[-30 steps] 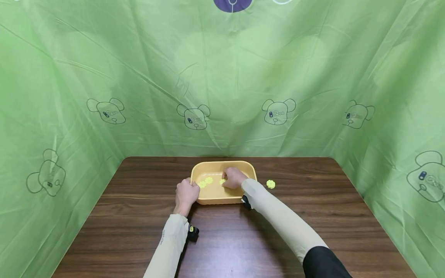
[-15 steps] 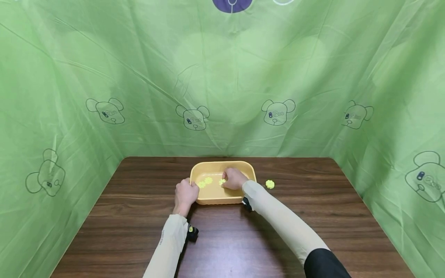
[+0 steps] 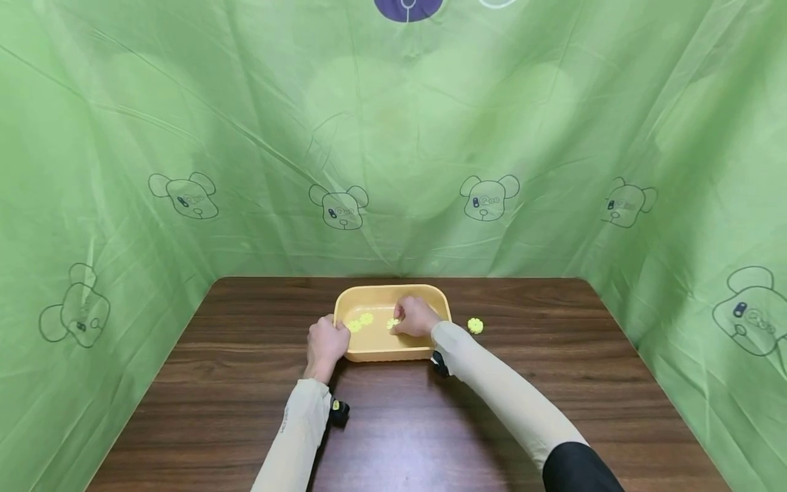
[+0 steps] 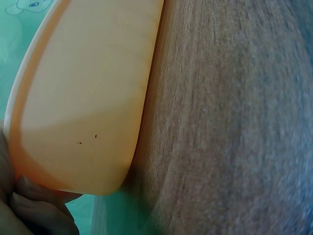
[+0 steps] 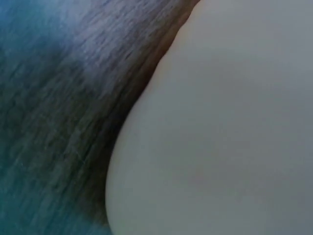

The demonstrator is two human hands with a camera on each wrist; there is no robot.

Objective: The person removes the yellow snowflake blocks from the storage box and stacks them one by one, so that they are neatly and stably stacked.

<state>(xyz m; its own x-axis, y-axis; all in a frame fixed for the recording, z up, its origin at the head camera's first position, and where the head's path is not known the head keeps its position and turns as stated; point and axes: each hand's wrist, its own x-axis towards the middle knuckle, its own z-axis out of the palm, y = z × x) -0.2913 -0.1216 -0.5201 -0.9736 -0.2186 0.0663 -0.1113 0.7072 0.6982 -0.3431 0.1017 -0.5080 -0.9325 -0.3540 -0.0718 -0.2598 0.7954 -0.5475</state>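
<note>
A yellow-orange rectangular plastic basin [image 3: 384,357] with rounded corners stands on the table. My left hand [image 3: 326,339] grips its left rim; in the left wrist view the curled fingers [image 4: 41,208] show at the wall's end. My right hand [image 3: 417,318] reaches inside over the right side and pinches a small pale-yellow flower-shaped piece [image 3: 392,323] between thumb and fingers, close over the basin floor. Two like flower pieces [image 3: 366,318] lie at the left inside the basin. The basin's outer wall [image 5: 210,137] fills most of the right wrist view, and the right hand is out of sight there.
Another yellow flower piece [image 3: 475,326] lies on the dark wood table [image 3: 246,396] just right of the basin. Green curtains [image 3: 393,137] with printed bear heads enclose the table at the back and both sides.
Both hands keep their places on and in the basin. The whole head view has shifted slightly, and the right hand has barely moved.
</note>
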